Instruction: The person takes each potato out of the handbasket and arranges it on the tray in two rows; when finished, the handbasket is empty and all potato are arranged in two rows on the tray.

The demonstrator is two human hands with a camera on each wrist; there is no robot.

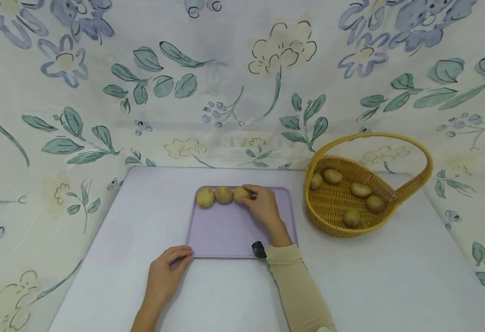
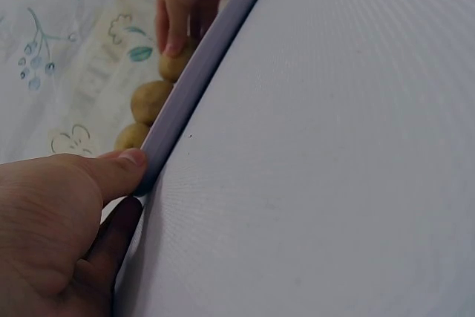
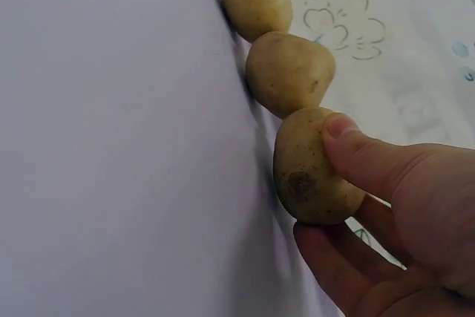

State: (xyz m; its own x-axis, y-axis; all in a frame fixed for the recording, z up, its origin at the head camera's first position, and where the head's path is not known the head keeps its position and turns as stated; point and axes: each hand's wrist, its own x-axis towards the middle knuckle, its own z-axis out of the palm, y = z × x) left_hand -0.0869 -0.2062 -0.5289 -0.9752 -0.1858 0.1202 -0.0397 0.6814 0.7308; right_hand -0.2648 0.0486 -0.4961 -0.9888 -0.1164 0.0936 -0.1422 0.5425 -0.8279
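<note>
My right hand (image 1: 264, 206) pinches a potato (image 3: 312, 172) between thumb and fingers at the far side of a lilac tray (image 1: 221, 233). To its left, a second potato (image 1: 224, 194) and a third potato (image 1: 205, 197) complete a row along the tray's far rim. In the right wrist view the held potato sits right up against the middle one. My left hand (image 1: 165, 274) holds the tray's near left corner, thumb (image 2: 122, 168) at the rim and fingers just outside it.
On the right of the white table (image 1: 362, 276) stands a wicker basket (image 1: 333, 226) with a tall arched handle (image 1: 375, 135). Several potatoes (image 1: 361, 189) lie inside it. Behind the table hangs a floral cloth (image 1: 234, 83). A dark wrist device (image 1: 259, 249) shows beside the right sleeve.
</note>
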